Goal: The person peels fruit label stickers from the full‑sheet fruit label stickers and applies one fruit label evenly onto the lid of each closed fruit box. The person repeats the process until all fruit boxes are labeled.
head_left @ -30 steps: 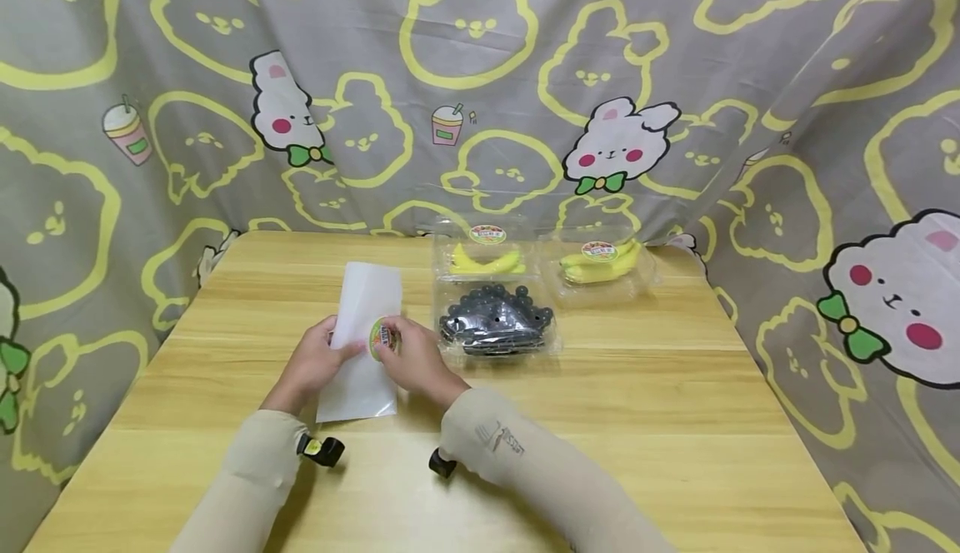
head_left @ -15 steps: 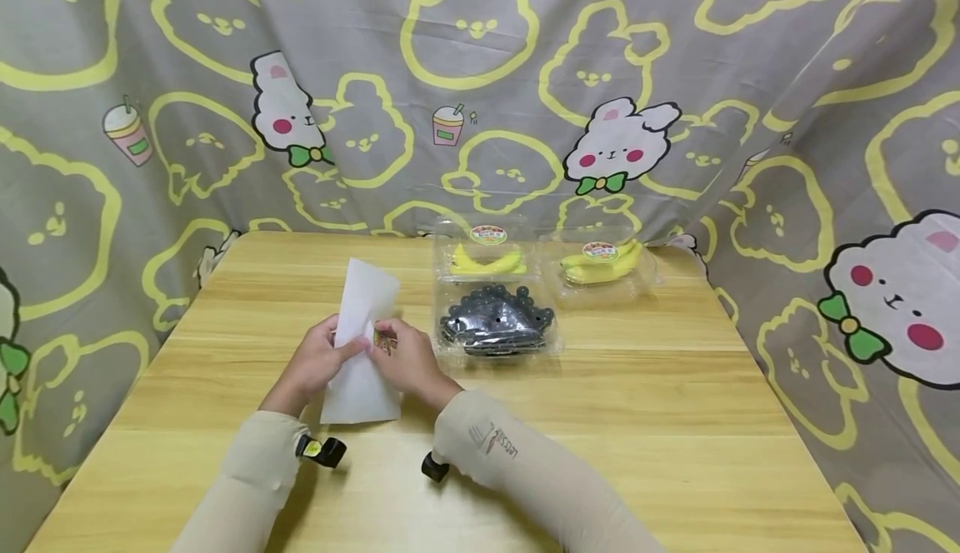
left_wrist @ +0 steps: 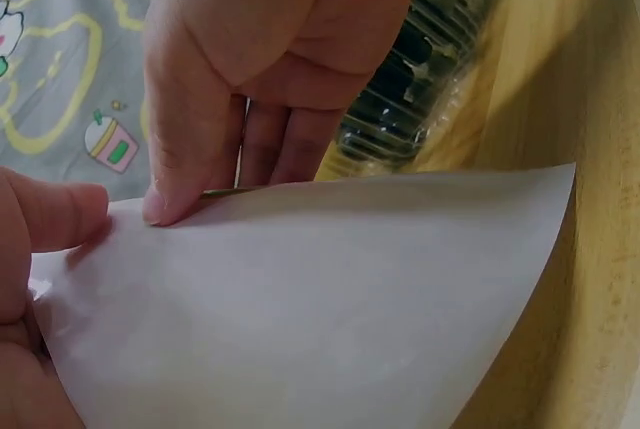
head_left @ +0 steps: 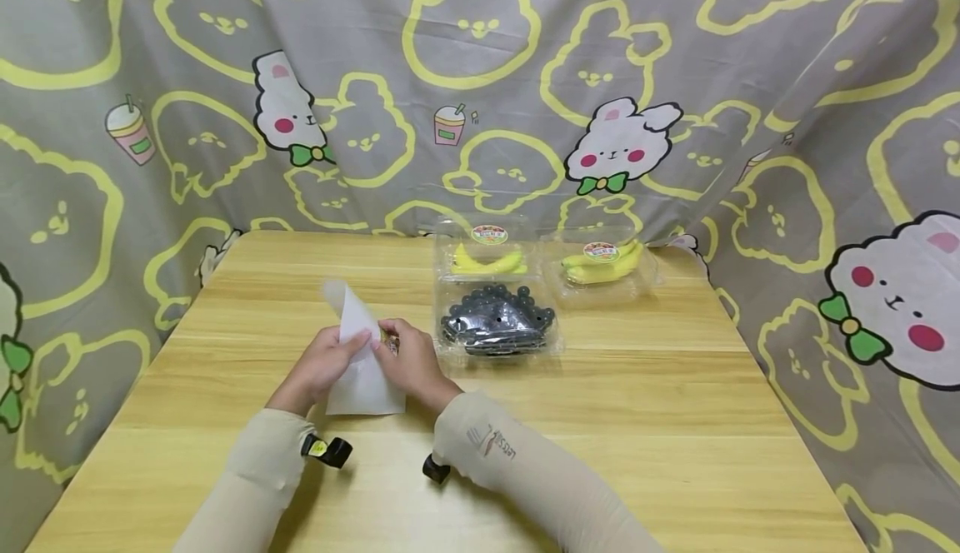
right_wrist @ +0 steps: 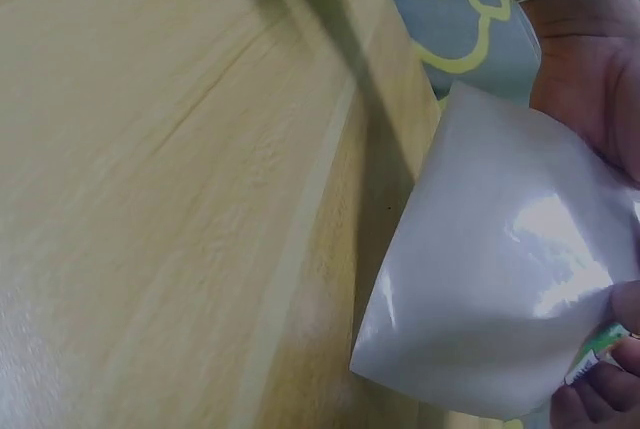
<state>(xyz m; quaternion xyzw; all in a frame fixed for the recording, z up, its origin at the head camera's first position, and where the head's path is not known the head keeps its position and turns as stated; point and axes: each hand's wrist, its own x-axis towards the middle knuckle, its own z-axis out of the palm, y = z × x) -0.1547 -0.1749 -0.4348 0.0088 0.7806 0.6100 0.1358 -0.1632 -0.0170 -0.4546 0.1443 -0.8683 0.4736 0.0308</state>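
In the head view, a white sticker sheet is bent between both hands over the table. My left hand grips its left side, thumb on the near face. My right hand pinches the right edge, and its thumb presses on the white face in the left wrist view. A round printed sticker shows only as a colourful sliver by the right fingers; the rest is hidden. Glossy light spots mark the sheet's other face in the right wrist view.
Clear plastic boxes stand at the back of the wooden table. Two hold yellow bananas and bear round labels. A nearer one holds dark grapes, just right of my right hand. A patterned curtain hangs behind.
The sheet has turned and folded, its top bending over to the left and lower. The printed sticker, mostly visible before, is now nearly hidden at the right fingers. The boxes have not moved.
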